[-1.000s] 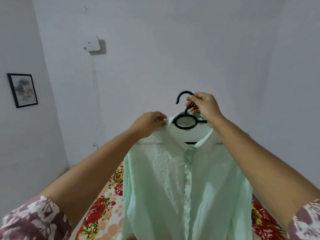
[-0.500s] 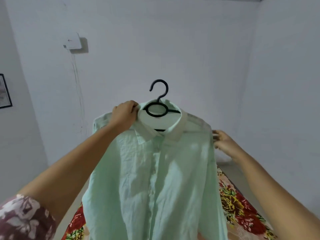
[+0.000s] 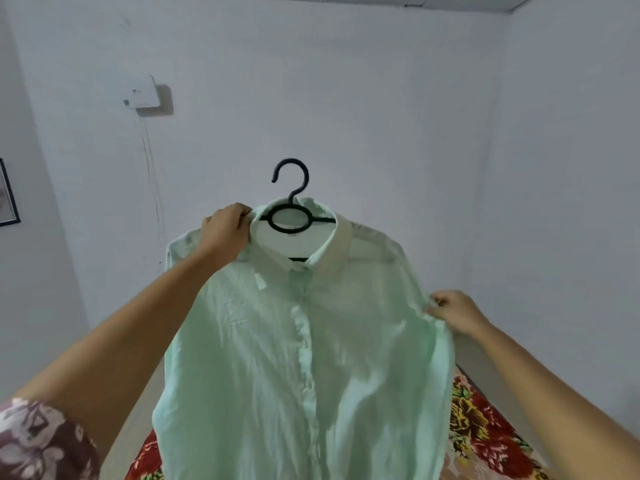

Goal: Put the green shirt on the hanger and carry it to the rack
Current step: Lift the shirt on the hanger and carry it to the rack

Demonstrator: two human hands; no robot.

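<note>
A bed (image 3: 502,455) is lying low in the view; a floral sheet (image 3: 474,410) of red, yellow and green blooms is covering it; the green shirt (image 3: 294,358) is hanging in front and hiding its middle, so the sheet is showing only at lower right and lower left; a plain beige strip (image 3: 135,420) is running beside the left corner, floor or bed edge unclear.
</note>
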